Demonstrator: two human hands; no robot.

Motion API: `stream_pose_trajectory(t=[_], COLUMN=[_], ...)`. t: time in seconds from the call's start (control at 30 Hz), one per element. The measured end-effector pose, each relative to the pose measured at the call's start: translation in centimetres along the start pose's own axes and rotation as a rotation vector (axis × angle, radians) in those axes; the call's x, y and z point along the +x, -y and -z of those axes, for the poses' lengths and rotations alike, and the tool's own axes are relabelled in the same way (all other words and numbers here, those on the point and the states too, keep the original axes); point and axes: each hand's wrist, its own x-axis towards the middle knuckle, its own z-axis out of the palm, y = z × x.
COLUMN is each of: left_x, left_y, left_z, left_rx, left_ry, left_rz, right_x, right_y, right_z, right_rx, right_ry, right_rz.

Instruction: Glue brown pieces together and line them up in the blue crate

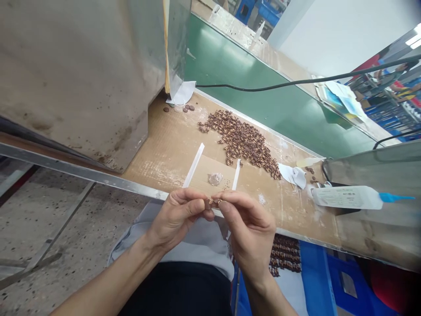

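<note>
My left hand (179,216) and my right hand (249,224) meet just above the near edge of the bench. Between their thumbs and fingertips they pinch a small brown part with gold-coloured bits (210,202); my fingers cover much of it. Just beyond the fingertips, a small clear cup (215,178) stands on a cardboard piece (202,172), with tiny specks beside it. Farther back lies a heap of similar brown and gold parts (243,138).
A white squeeze bottle with a blue tip (348,197) lies at the right. Rows of the brown parts (285,254) lie by a blue crate (317,276) below the bench. Metal housing (75,66) stands left. A black cable (250,89) crosses above the green belt (223,57).
</note>
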Motion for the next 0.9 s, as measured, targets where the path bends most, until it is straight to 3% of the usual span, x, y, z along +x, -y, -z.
stream_pose_trajectory(t=[0.6,0.9], left_x=[-0.3,-1.1], left_y=[-0.3,-1.1], left_z=[-1.0,-1.7], left_rx=[-0.013,0.035], left_ry=[-0.086,-0.142], left_rz=[0.020,0.093], right_x=[0.0,0.0], right_y=[-0.4,-0.3], right_z=[0.3,0.9], right_rx=[-0.184,-0.180], right_ry=[-0.025,0.005], right_rz=[0.254,0.261])
